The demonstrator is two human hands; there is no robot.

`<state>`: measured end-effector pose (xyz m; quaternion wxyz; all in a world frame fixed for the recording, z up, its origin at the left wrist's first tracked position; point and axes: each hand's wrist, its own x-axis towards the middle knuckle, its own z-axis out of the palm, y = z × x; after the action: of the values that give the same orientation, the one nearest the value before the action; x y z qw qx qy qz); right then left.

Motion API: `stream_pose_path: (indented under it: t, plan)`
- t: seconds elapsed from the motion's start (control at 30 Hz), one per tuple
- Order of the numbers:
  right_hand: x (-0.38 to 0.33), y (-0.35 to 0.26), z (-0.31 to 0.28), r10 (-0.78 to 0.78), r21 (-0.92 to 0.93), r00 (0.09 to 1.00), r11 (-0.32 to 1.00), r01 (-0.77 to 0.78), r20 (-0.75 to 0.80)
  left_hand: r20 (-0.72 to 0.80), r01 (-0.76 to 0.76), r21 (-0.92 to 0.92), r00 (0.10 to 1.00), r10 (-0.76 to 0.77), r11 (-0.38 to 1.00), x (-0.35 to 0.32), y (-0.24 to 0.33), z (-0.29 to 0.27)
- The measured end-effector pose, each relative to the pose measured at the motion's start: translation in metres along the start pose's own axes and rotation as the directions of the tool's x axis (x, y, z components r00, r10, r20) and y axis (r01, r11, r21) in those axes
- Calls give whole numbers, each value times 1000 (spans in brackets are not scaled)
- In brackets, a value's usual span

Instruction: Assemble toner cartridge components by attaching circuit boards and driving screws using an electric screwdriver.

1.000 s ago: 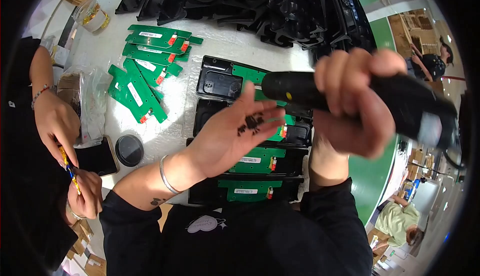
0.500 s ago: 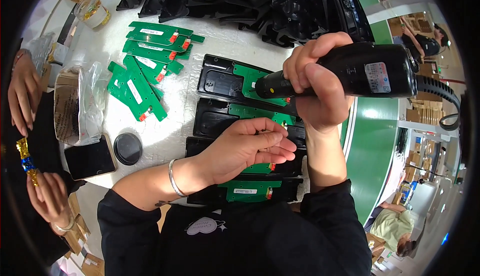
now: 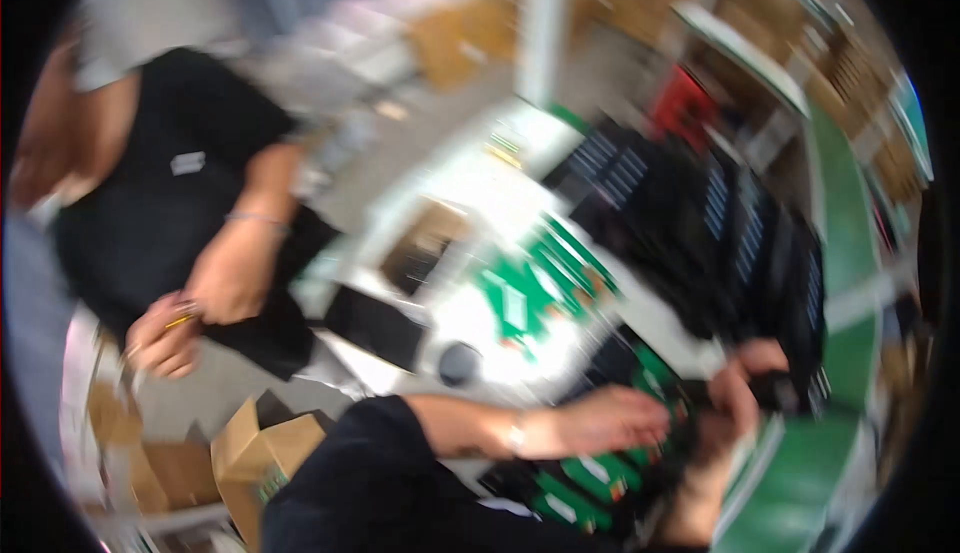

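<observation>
View blurred. Green boards (image 3: 583,478) lie in black trays beside the left hand (image 3: 612,421); fingers close together, contents indiscernible. Right hand (image 3: 736,395) grips a black handheld tool (image 3: 783,391), just right of it. Beyond: loose boards (image 3: 530,291), then piled black housings (image 3: 690,243).

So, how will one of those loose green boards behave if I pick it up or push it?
The boards look thin and straight-edged, so one is probably stiff and light. They lie bunched together, so pushing one may shift its neighbours. Lying flat, they seem unlikely to roll or tip.
</observation>
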<state>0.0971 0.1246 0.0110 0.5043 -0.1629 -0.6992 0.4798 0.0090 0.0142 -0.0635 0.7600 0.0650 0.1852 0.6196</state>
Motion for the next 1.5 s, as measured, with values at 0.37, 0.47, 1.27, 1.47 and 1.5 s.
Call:
stream_pose_path:
  t: [0.37,0.47,1.27,1.47,1.5]
  plan:
    - [-14,-88,-25,-321,698,947,680,223,11,-31,-184,-91,983,182,979,-16,-13,3]
    - [-14,-90,-24,-291,719,955,675,166,53,-43,-202,-64,979,200,977,-19,-12,11]
    - [-20,-82,-16,-153,624,987,767,152,-53,-151,-113,-59,983,103,992,-32,0,34]
    - [-26,-71,-55,-168,542,981,836,88,101,-125,86,-205,986,-114,975,0,-13,30]
    - [-27,-69,-58,-165,531,982,842,91,93,-110,105,-215,985,-131,971,4,-16,31]
